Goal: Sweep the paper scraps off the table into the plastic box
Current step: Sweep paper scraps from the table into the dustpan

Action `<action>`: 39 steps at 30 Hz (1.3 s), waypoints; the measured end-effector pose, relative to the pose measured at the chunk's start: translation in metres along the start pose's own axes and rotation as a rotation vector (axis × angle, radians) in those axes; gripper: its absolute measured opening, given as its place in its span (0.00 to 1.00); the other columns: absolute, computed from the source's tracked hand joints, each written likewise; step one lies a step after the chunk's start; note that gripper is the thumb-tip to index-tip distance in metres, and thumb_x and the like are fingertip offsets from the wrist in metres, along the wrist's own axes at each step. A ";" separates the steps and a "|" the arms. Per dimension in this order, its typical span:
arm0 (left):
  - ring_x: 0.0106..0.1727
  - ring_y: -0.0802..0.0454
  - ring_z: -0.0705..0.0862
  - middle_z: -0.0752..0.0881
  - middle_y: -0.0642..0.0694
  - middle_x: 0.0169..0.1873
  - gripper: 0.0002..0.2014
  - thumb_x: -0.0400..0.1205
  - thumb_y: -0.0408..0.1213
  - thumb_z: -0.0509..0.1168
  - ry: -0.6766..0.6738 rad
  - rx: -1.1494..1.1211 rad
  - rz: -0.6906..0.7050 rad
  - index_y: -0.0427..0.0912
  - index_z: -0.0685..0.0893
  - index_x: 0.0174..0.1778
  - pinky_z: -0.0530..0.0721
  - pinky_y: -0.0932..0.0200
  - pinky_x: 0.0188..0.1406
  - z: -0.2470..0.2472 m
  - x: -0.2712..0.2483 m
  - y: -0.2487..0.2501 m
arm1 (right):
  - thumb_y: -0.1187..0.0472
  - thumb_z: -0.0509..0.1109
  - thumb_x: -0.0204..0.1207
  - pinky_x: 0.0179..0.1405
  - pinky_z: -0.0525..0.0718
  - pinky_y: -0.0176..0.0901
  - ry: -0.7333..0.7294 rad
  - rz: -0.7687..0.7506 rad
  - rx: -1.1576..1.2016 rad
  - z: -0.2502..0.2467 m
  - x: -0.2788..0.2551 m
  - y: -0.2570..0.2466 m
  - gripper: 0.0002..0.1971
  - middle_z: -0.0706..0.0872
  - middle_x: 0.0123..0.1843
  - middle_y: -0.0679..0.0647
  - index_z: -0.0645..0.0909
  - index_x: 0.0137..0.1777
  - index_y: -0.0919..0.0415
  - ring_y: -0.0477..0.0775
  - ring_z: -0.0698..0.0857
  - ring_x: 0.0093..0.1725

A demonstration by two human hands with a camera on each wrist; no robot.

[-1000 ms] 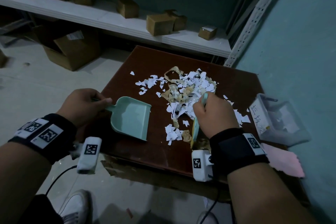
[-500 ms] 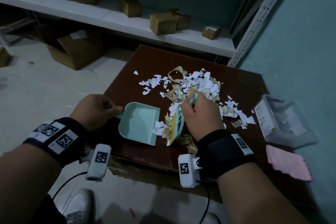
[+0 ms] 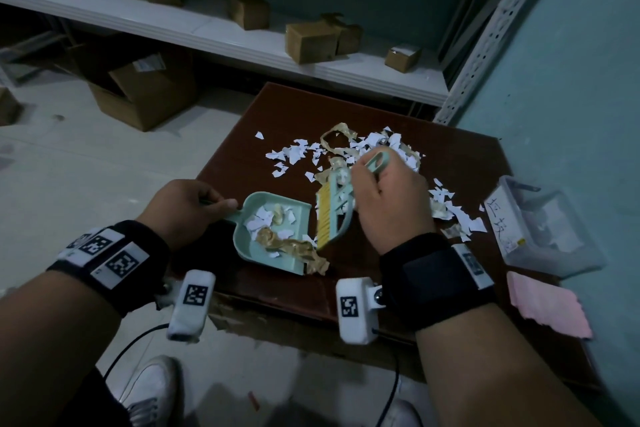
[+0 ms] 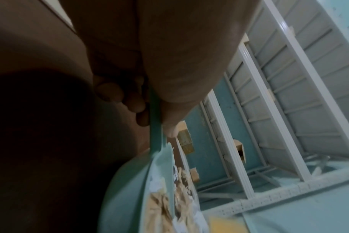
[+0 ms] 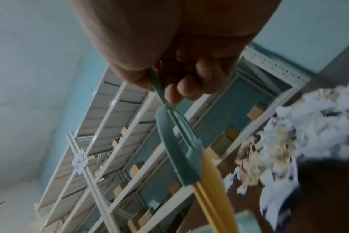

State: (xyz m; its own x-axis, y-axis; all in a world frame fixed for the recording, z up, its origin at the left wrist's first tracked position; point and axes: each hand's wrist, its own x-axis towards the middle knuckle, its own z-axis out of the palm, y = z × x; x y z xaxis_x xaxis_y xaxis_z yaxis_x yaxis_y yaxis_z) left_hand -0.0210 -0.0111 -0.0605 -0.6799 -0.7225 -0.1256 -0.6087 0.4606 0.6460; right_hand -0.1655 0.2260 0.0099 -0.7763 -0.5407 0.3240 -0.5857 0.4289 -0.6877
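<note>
White and tan paper scraps (image 3: 367,152) lie heaped on the dark brown table (image 3: 460,163). My left hand (image 3: 188,208) grips the handle of a mint green dustpan (image 3: 256,250), which lies flat on the table and holds several scraps (image 3: 277,236); the same dustpan (image 4: 130,189) shows in the left wrist view. My right hand (image 3: 388,204) grips a mint green brush (image 3: 337,211) with yellow bristles, its bristles at the pan's open lip. The brush (image 5: 177,151) and the scrap pile (image 5: 289,141) appear in the right wrist view. A clear plastic box (image 3: 550,229) stands at the table's right edge.
A pink cloth (image 3: 550,305) lies on the table's near right corner. White metal shelving (image 3: 242,42) with small cardboard boxes (image 3: 311,42) runs behind the table. A teal wall (image 3: 571,80) stands to the right. A large carton (image 3: 145,94) sits on the floor at left.
The brush has swept left from the pile's near edge up to the dustpan's lip, pushing white and tan scraps into the pan. The left hand has kept hold of the pan's handle.
</note>
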 end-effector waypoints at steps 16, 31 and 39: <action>0.35 0.53 0.87 0.90 0.49 0.31 0.15 0.79 0.53 0.77 -0.058 0.139 0.011 0.49 0.91 0.31 0.77 0.59 0.29 -0.007 -0.004 0.001 | 0.58 0.64 0.85 0.25 0.66 0.38 -0.190 0.029 -0.159 0.026 -0.009 0.000 0.07 0.79 0.31 0.48 0.76 0.44 0.54 0.45 0.77 0.28; 0.37 0.52 0.88 0.91 0.50 0.33 0.15 0.81 0.55 0.75 -0.081 0.076 0.007 0.49 0.93 0.34 0.79 0.58 0.33 -0.006 -0.001 0.000 | 0.55 0.57 0.90 0.23 0.68 0.28 0.015 0.013 -0.251 -0.037 0.002 0.015 0.10 0.81 0.33 0.48 0.77 0.49 0.56 0.42 0.79 0.29; 0.38 0.51 0.87 0.90 0.49 0.35 0.14 0.81 0.54 0.75 -0.099 0.026 0.017 0.48 0.92 0.36 0.79 0.56 0.36 0.008 -0.007 0.016 | 0.61 0.60 0.84 0.39 0.67 0.48 0.007 0.191 -0.529 -0.094 -0.013 0.048 0.06 0.72 0.30 0.49 0.76 0.47 0.60 0.61 0.72 0.34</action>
State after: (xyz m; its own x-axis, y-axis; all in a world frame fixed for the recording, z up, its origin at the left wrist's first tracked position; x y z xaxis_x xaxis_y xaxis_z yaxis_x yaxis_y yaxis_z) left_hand -0.0294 0.0054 -0.0556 -0.7268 -0.6602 -0.1895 -0.6062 0.4869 0.6289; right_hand -0.2054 0.3214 0.0337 -0.8803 -0.4141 0.2315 -0.4705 0.8242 -0.3152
